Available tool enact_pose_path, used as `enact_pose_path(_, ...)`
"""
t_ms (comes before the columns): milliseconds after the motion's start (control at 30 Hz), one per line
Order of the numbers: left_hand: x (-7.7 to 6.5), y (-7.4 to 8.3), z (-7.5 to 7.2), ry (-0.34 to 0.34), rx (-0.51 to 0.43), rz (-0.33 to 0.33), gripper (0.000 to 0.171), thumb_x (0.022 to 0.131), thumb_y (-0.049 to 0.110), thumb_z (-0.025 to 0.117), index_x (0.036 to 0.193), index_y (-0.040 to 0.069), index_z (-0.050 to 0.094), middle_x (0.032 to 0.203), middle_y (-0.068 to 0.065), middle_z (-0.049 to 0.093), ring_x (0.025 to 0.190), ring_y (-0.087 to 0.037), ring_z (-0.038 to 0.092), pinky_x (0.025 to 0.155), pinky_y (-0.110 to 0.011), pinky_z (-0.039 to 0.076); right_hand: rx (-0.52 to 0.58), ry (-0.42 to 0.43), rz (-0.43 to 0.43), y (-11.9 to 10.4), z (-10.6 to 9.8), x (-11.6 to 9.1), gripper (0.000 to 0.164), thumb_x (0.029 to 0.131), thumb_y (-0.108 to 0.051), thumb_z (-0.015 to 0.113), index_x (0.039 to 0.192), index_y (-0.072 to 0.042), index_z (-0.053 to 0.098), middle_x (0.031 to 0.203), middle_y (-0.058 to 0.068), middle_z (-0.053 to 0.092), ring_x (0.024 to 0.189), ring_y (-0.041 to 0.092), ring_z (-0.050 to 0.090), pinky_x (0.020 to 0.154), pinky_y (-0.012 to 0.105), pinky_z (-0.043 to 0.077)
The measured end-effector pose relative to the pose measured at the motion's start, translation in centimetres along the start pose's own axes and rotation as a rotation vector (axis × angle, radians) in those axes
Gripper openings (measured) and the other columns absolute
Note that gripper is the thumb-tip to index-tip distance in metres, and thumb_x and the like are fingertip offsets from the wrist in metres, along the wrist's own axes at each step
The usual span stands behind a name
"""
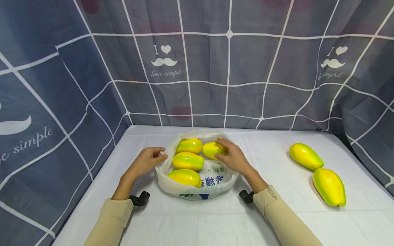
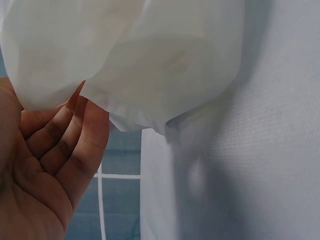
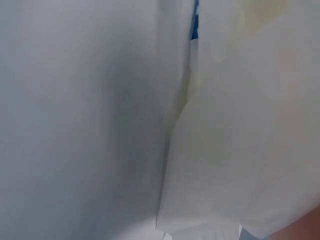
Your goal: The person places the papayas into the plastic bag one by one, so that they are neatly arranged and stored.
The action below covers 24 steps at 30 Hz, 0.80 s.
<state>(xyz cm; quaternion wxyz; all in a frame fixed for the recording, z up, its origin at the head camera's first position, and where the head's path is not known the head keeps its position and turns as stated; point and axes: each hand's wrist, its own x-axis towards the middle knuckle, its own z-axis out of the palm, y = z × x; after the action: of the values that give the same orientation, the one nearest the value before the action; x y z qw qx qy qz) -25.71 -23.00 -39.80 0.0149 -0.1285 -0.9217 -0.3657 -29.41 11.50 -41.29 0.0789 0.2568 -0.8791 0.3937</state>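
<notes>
A white plastic bag [image 1: 180, 193] with blue and green print lies wide open on the table. Three yellow-green papayas [image 1: 188, 161] sit in its left half. A fourth papaya [image 1: 212, 150] is at the back right inside the bag, where my right hand [image 1: 233, 155] grips its right end between thumb and fingers. My left hand [image 1: 148, 160] holds the bag's left rim; in the left wrist view its fingers [image 2: 92, 130] pass behind the plastic. The right wrist view shows mostly the bag's side [image 3: 235, 150], which hides the right fingers.
Two more papayas, one behind [image 1: 305, 156] and one in front [image 1: 330, 187], lie on the right of the white-covered table [image 1: 197, 225]. A dark grid-patterned curtain [image 1: 209, 68] encloses the back and sides. Black wrist cameras [image 1: 140, 199] sit near both cuffs.
</notes>
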Motion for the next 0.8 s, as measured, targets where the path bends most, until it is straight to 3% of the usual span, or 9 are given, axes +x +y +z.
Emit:
enact_pose_path(300, 0.1, 0.1, 0.0, 0.005, 0.002, 0.005, 0.04, 0.096, 0.02, 0.066, 0.126, -0.007, 0.062, 0.084, -0.004, 0.065, 0.076, -0.018, 0.056, 0.075, -0.036, 0.048, -0.003, 0.044, -0.039, -0.4, -1.4, -1.8, 0.052, 0.088, -0.017, 0.075, 0.134, 0.002, 0.058, 0.144, 0.018, 0.05, 0.138, 0.036, 0.038, 0.112, 0.052, 0.027)
enact_pose_path(800, 0.1, 0.1, 0.1, 0.002, 0.016, 0.002, 0.041, 0.096, 0.021, 0.066, 0.126, -0.007, 0.062, 0.086, -0.005, 0.065, 0.078, -0.019, 0.055, 0.074, -0.037, 0.048, -0.05, 0.081, -0.041, 1.1, -4.9, -6.8, 0.053, 0.089, -0.018, 0.074, 0.135, 0.001, 0.057, 0.142, 0.016, 0.052, 0.133, 0.037, 0.045, 0.108, 0.055, 0.032)
